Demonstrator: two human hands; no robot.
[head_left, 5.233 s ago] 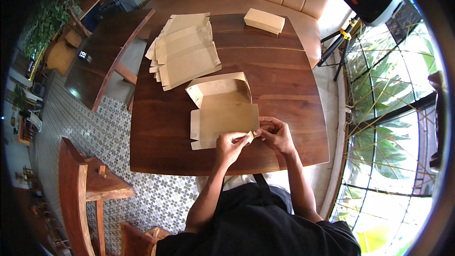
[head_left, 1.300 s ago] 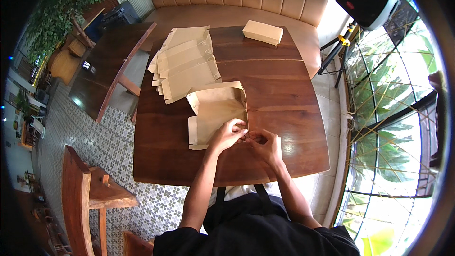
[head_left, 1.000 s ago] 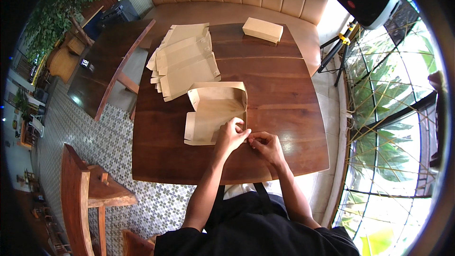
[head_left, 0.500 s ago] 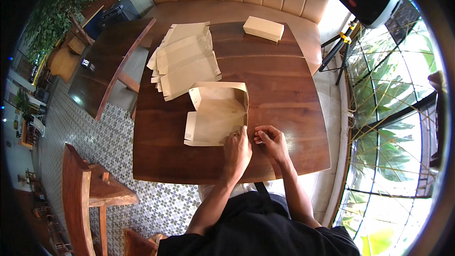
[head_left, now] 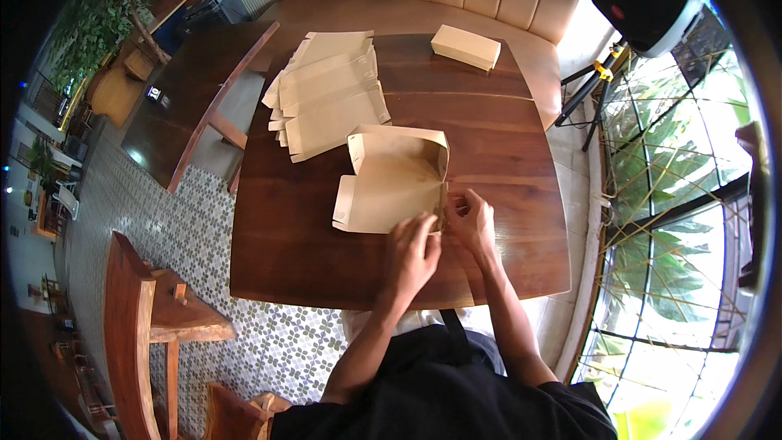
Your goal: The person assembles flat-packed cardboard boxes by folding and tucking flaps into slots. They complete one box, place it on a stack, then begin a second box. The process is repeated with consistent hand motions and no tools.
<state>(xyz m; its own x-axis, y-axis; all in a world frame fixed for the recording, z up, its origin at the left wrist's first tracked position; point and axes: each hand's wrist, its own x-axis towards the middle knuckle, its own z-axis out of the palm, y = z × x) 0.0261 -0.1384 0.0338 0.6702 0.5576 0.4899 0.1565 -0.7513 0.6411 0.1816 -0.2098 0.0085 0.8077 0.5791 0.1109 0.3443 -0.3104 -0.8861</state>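
the half-folded cardboard box point(head_left: 391, 183) lies near the middle of the wooden table point(head_left: 505, 155), and everything else is best placed from it. its flat panel stretches away to the person's left, its long axis running roughly left to right across the tabletop, while the raised back wall stands on the far side. the edge being worked is the box's near right corner, directly in front of the person

both hands meet at that corner. the left hand point(head_left: 411, 257) sits just on the near side of the box, fingers bent over its lower edge and touching the card. the right hand point(head_left: 472, 220) is just to the right of the box, fingertips pressed against the upright side flap there. the two hands are close together, almost touching, each pinching or pressing card rather than closed round anything; how firm the grip is cannot be told from this height

the right hand is the nearer one to the standing flap; the left is nearer the flat panel

beyond the box, on its far left, a fanned stack of flat box blanks point(head_left: 326, 94) lies well apart from the hands. farther off, past the box toward the bench, a finished closed box point(head_left: 465, 46) rests near the table's far edge
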